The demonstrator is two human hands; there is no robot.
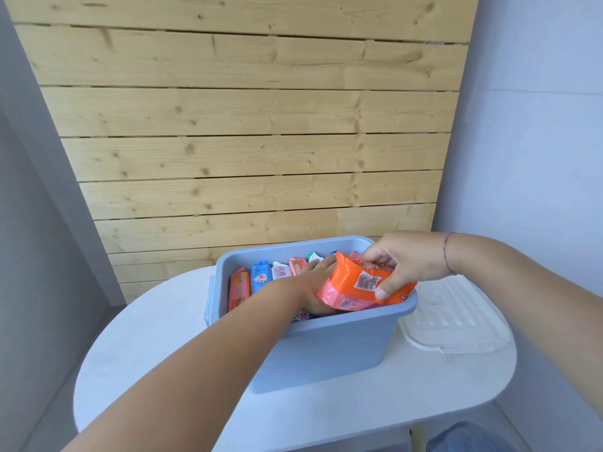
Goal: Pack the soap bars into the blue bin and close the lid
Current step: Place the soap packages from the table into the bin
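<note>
The blue bin (329, 350) stands open on the white table (156, 353). Several wrapped soap bars (261, 277) stand on edge in a row along its far side. My right hand (404, 262) holds an orange and pink soap pack (355, 285) over the bin's right rim, thumb on its front. My left hand (315, 282) reaches down inside the bin, partly under that pack, its fingers against the row of bars. Whether it grips anything is hidden. The white lid (456, 318) lies flat on the table to the right of the bin.
A wooden slat panel (248, 125) leans behind the table. Pale walls (538, 125) close in on both sides. The table's rounded front edge is near me, and a bit of blue fabric (466, 438) shows below it at the lower right.
</note>
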